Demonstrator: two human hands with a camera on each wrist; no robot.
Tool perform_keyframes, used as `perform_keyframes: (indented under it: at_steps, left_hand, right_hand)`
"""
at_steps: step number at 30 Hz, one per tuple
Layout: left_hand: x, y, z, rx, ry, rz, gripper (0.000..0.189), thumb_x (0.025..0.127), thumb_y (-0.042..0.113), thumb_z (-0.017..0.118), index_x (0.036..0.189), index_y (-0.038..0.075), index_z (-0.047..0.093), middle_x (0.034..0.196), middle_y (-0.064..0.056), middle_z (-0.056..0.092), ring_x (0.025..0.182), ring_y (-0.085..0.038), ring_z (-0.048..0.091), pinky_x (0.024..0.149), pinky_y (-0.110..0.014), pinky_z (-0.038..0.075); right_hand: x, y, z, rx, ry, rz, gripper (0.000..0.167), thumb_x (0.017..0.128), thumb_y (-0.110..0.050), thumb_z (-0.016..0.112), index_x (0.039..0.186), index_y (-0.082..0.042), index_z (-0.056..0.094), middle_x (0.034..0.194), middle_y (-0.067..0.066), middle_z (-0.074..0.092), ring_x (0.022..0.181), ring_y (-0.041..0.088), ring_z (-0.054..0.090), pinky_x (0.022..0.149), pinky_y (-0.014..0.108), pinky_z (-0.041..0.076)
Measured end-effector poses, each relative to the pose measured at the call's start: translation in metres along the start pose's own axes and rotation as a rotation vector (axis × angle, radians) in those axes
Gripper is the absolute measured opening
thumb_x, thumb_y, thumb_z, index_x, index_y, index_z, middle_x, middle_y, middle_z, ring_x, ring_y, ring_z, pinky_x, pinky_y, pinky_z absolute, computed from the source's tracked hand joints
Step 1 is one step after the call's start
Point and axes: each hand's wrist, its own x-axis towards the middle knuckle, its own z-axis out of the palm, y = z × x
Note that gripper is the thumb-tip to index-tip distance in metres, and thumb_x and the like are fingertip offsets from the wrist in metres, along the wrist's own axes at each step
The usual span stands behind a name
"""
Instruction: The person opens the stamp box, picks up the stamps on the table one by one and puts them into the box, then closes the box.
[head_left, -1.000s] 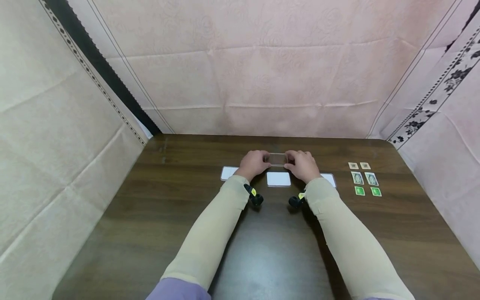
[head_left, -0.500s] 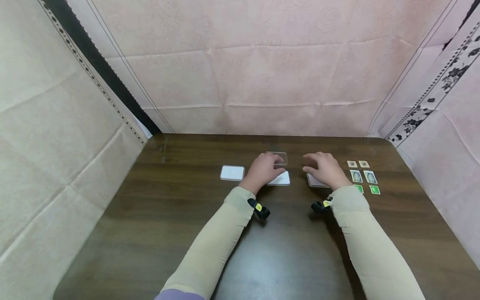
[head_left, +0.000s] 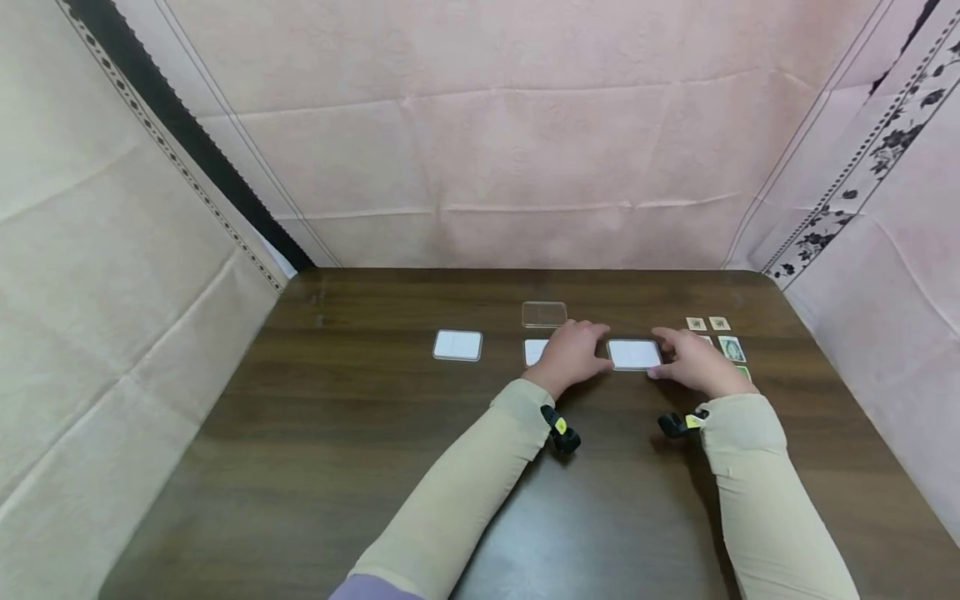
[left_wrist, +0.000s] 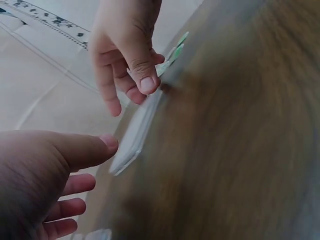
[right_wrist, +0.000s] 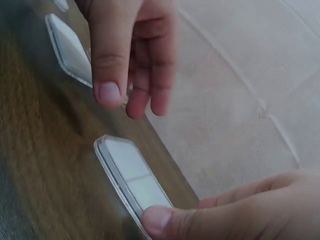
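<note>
A flat, clear-edged case with a white face lies on the wooden table between my hands. In the right wrist view, a thin line crosses the white face of this case. My left hand is at its left side, thumb and fingers spread and holding nothing. At the other end, my right hand has its thumb near the front corner and its fingers near the back one. The right thumb overlaps the case's end in the right wrist view, with the fingers partly hidden.
Another white-faced case is partly behind the left hand, and a third case lies farther left. Behind them is a clear flat piece. Small stamp-like pieces sit on the right, some hidden by the right hand. A cloth backdrop rises behind the table.
Both hands have left the clear piece at the back and moved right. The right hand went first; the left followed across the middle case. The clear piece now lies uncovered.
</note>
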Motion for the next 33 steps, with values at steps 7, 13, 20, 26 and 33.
perform_keyframes:
  at_steps: [7, 13, 20, 26, 33]
  left_hand:
    - [0.011, 0.01, 0.015, 0.074, -0.06, -0.024, 0.071, 0.086, 0.052, 0.077, 0.147, 0.024, 0.054, 0.137, 0.004, 0.06, 0.124, -0.017, 0.053, 0.105, -0.033, 0.041]
    - [0.016, 0.015, 0.015, 0.089, -0.082, -0.027, 0.065, 0.084, 0.051, 0.078, 0.14, 0.023, 0.062, 0.131, 0.006, 0.063, 0.117, -0.016, 0.053, 0.1, -0.032, 0.04]
    - [0.019, 0.021, 0.013, 0.04, -0.096, -0.101, 0.061, 0.083, 0.046, 0.082, 0.135, 0.022, 0.065, 0.131, 0.007, 0.066, 0.116, -0.018, 0.055, 0.099, -0.033, 0.041]
    - [0.018, 0.021, 0.012, 0.027, -0.092, -0.095, 0.055, 0.083, 0.045, 0.081, 0.131, 0.021, 0.068, 0.126, 0.007, 0.069, 0.111, -0.018, 0.057, 0.095, -0.033, 0.041]
    - [0.016, 0.021, 0.011, 0.016, -0.094, -0.091, 0.051, 0.085, 0.046, 0.079, 0.128, 0.021, 0.069, 0.12, 0.007, 0.07, 0.105, -0.016, 0.054, 0.094, -0.032, 0.04]
  right_hand:
    - [0.002, 0.006, 0.004, -0.01, -0.012, -0.02, 0.071, 0.084, -0.014, 0.081, 0.139, 0.016, 0.047, 0.103, 0.025, 0.065, 0.087, 0.031, 0.06, 0.079, 0.05, 0.05]
    - [0.005, 0.009, 0.006, -0.029, -0.006, -0.022, 0.062, 0.084, -0.012, 0.08, 0.133, 0.013, 0.053, 0.098, 0.02, 0.064, 0.082, 0.028, 0.058, 0.074, 0.045, 0.049]
    - [0.006, 0.006, 0.007, -0.039, -0.024, -0.033, 0.053, 0.086, -0.011, 0.079, 0.126, 0.012, 0.055, 0.09, 0.016, 0.063, 0.077, 0.026, 0.057, 0.071, 0.043, 0.048]
    - [0.004, 0.001, 0.006, -0.044, -0.046, -0.02, 0.052, 0.088, -0.011, 0.076, 0.129, 0.009, 0.053, 0.093, 0.017, 0.062, 0.08, 0.027, 0.057, 0.074, 0.045, 0.049]
    - [0.004, 0.001, 0.005, -0.043, -0.073, -0.009, 0.062, 0.089, -0.013, 0.077, 0.138, 0.012, 0.048, 0.104, 0.023, 0.063, 0.088, 0.031, 0.057, 0.081, 0.051, 0.049]
